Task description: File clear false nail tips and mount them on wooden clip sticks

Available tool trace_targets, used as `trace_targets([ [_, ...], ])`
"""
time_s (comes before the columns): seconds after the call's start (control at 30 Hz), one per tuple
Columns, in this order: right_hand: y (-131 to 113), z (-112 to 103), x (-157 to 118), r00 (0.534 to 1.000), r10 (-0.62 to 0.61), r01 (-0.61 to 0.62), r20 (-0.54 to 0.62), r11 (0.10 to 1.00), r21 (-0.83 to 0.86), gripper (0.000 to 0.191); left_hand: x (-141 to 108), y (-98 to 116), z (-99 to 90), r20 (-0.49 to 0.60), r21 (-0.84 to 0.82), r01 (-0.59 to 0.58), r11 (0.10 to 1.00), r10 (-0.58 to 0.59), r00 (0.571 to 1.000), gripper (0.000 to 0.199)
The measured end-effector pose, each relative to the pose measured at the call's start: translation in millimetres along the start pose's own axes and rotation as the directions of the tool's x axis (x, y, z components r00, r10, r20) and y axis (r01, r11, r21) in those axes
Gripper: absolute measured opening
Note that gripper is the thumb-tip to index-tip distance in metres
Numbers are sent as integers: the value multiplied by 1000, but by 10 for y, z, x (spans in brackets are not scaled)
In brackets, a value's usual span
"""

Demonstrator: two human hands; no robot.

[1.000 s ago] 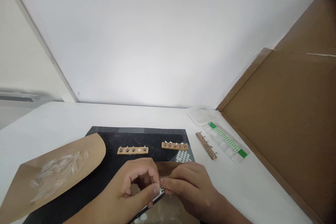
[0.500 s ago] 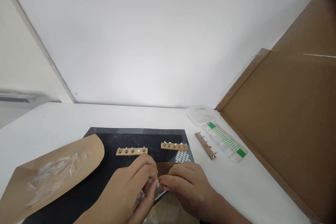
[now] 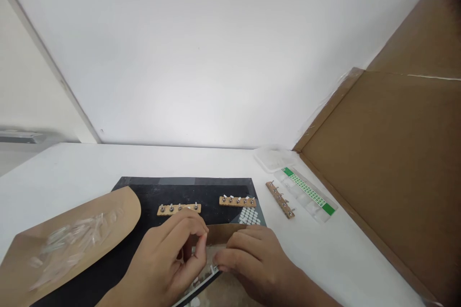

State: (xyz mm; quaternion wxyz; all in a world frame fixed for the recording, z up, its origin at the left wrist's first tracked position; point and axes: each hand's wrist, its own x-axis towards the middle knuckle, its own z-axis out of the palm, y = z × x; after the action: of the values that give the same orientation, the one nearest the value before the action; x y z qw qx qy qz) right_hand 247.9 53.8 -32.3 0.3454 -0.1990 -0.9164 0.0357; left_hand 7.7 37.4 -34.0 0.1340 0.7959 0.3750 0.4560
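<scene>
Left hand point(image 3: 166, 252), pinched narrow, has parted leftward from the right hand point(image 3: 254, 256), whose grip I cannot tell.

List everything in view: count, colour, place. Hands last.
Table: one, white, beneath
Wall: one, white, behind
Mat: one, black and grey, on table
Cardboard sheet: one, tan, left
Slender pieces: many, clear, on sheet
Studded strips: three, tan-brown, two on mat, one right
Ovals: many, white, mat's right side
Case: one, clear with green-white band, right
Shallow tray: one, translucent, behind case
Cardboard panel: one, brown, far right
Edged piece: one, pale and black, bottom centre
Left hand: one, bare, centre-left
Right hand: one, bare, centre-right
</scene>
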Motion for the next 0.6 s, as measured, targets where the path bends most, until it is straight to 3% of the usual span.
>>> trace_targets([
  [0.27,89,-26,-66,995,86,-82,-41,992,93,23,-40,-25,56,-8,23,-71,997,71,997,16],
  [0.6,108,-58,-43,993,105,-102,-55,993,56,20,17,-32,51,15,8,-138,990,138,990,17],
])
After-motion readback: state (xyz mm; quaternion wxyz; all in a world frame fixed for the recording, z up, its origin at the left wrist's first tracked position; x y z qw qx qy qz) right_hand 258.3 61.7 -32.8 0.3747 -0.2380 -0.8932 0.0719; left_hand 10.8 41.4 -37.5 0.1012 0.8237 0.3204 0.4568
